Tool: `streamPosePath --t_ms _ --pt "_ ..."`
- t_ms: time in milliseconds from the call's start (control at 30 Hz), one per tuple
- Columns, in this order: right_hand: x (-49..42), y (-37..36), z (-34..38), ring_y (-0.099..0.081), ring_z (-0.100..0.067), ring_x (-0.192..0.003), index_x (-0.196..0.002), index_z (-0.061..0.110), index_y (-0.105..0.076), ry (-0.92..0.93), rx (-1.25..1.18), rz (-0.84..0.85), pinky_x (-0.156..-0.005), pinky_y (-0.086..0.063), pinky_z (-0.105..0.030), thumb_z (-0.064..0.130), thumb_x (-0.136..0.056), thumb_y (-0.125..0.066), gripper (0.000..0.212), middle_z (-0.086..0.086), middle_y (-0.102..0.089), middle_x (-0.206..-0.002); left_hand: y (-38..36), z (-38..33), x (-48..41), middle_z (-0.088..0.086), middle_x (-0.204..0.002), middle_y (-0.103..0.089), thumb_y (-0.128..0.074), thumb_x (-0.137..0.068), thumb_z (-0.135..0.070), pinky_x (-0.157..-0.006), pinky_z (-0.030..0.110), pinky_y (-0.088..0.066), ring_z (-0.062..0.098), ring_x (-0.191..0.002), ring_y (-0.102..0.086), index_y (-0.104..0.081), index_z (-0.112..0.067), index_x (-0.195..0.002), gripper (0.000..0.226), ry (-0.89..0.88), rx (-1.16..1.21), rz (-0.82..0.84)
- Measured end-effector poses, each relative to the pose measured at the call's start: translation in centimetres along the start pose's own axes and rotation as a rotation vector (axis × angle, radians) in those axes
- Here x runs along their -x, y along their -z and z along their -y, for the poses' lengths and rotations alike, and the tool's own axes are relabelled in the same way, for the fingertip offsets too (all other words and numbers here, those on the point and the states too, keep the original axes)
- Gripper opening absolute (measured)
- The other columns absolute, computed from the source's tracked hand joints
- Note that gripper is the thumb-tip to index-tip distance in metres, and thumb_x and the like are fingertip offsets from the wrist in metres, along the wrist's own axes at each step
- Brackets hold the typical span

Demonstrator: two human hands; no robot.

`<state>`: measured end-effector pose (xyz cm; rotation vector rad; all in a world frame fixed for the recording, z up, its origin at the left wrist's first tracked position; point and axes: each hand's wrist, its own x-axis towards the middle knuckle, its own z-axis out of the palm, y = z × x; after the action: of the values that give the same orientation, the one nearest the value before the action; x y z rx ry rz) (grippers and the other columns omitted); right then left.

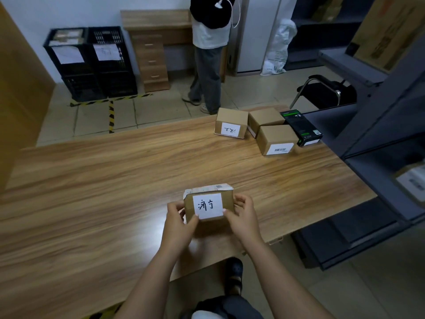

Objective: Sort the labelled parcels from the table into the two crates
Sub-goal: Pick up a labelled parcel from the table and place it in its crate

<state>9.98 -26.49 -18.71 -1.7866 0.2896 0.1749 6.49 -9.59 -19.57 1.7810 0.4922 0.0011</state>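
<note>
Left hand [178,221] and right hand [241,217] both pinching a small labelled parcel [208,204] just over the worktop [115,180], handwritten label up.

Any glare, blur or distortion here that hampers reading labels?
Head view: a glare patch on the table beside the left hand; wide-angle bending curves its edges; the label on the held parcel is sharp and legible; labels on the crates are dim, too faint to read.
</note>
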Motion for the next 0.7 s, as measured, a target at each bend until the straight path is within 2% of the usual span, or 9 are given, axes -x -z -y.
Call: streamPosePath --t_ms 100,167,200,300,433,567,700 --pt "0.7 -0.1 -0.5 -0.057 -0.005 -0.111 -0.140 0.037 -0.036 0.016 0.041 0.066 -0.092 -0.051 -0.023 0.004 -0.085 -0.070 0.073 0.015 -0.053 -0.119 0.5 0.7 0.6 0.000 -0.126 -0.046 -0.071 -0.082 -0.013 -0.087 0.026 -0.049 0.015 -0.115 -0.053 -0.032 -0.026 -0.136 0.067 0.021 -0.061 0.021" --pt "1.0 -0.2 -1.0 -0.059 -0.007 -0.112 -0.140 0.035 -0.043 0.019 0.071 0.069 -0.092 -0.054 -0.027 0.008 -0.084 -0.071 0.068 0.007 -0.055 -0.128 0.7 0.9 1.0 -0.001 -0.127 -0.041 -0.071 -0.082 -0.015 -0.090 0.027 -0.044 0.010 -0.113 -0.048 -0.030 -0.028 -0.142 0.074 -0.012 -0.127 0.035" --pt "1.1 -0.2 -1.0 -0.059 -0.004 -0.109 -0.137 0.033 -0.046 0.019 0.066 0.069 -0.091 -0.054 -0.026 0.008 -0.084 -0.071 0.064 0.007 -0.056 -0.126 0.8 1.0 1.2 -0.001 -0.128 -0.041 -0.071 -0.082 -0.015 -0.091 0.026 -0.042 0.009 -0.114 -0.047 -0.032 -0.028 -0.142 0.072 -0.026 -0.141 0.041" --pt "1.5 -0.2 -1.0 -0.057 0.008 -0.099 -0.126 0.031 -0.048 0.014 0.035 0.085 -0.085 -0.047 -0.013 0.006 -0.086 -0.070 0.052 0.016 -0.058 -0.111 1.0 1.5 1.4 -0.004 -0.136 -0.049 -0.071 -0.082 -0.016 -0.092 0.023 -0.038 0.008 -0.123 -0.046 -0.036 -0.027 -0.137 0.066 -0.025 -0.130 0.072" --pt "1.8 -0.4 -1.4 -0.056 0.000 -0.107 -0.119 0.030 -0.047 -0.001 0.072 0.105 -0.092 -0.044 -0.018 0.008 -0.086 -0.070 0.046 0.018 -0.056 -0.109 1.1 1.6 2.2 -0.008 -0.139 -0.048 -0.070 -0.084 -0.011 -0.087 0.017 -0.035 0.005 -0.120 -0.047 -0.031 -0.020 -0.145 0.073 -0.024 -0.167 0.105" --pt "2.1 -0.4 -1.6 -0.054 -0.005 -0.113 -0.119 0.027 -0.047 -0.001 0.101 0.111 -0.093 -0.041 -0.016 0.005 -0.085 -0.070 0.047 0.014 -0.056 -0.113 1.0 1.1 2.7 -0.019 -0.123 -0.044 -0.064 -0.086 -0.003 -0.071 -0.004 -0.032 -0.007 -0.103 -0.043 -0.025 -0.019 -0.149 0.077 -0.061 -0.181 0.111" --pt "1.9 0.1 -1.7 -0.052 -0.005 -0.115 -0.126 0.026 -0.043 -0.030 0.105 0.131 -0.080 -0.039 -0.002 -0.001 -0.083 -0.069 0.057 0.012 -0.054 -0.115 0.7 0.8 2.9 -0.034 -0.112 -0.045 -0.063 -0.084 -0.001 -0.072 -0.005 -0.033 -0.016 -0.099 -0.047 -0.028 -0.040 -0.133 0.072 -0.092 -0.175 0.095"
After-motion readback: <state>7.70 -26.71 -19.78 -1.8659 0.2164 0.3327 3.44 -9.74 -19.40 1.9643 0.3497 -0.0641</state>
